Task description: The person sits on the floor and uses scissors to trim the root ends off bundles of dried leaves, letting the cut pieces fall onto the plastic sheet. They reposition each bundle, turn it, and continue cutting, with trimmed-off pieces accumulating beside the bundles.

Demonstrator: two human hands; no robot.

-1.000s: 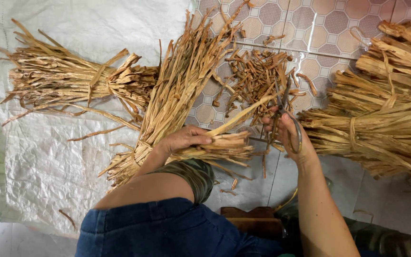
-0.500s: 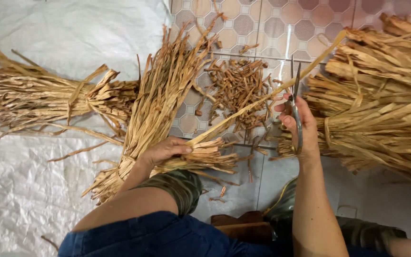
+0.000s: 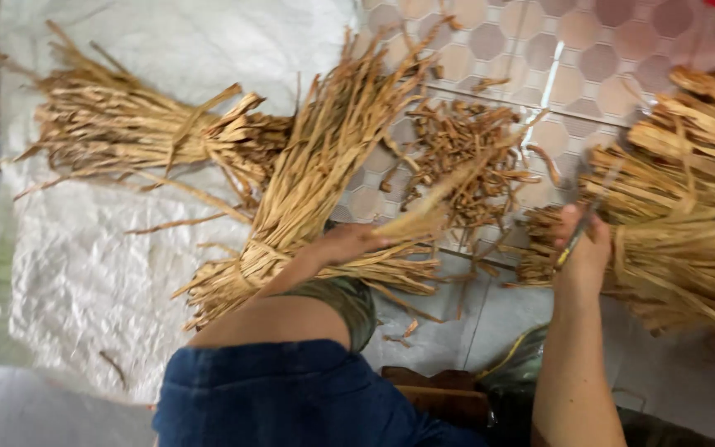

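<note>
Even, soft daylight; shadows faint. Motion blur smears the right hand (image 3: 583, 248) and nearby dried stalks (image 3: 448, 190).

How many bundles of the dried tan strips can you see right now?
3, at least. One tied bundle of dried tan strips lies on the white woven sheet at left, one fans out in the middle, and a heap at right may be several bundles overlapped.
</note>
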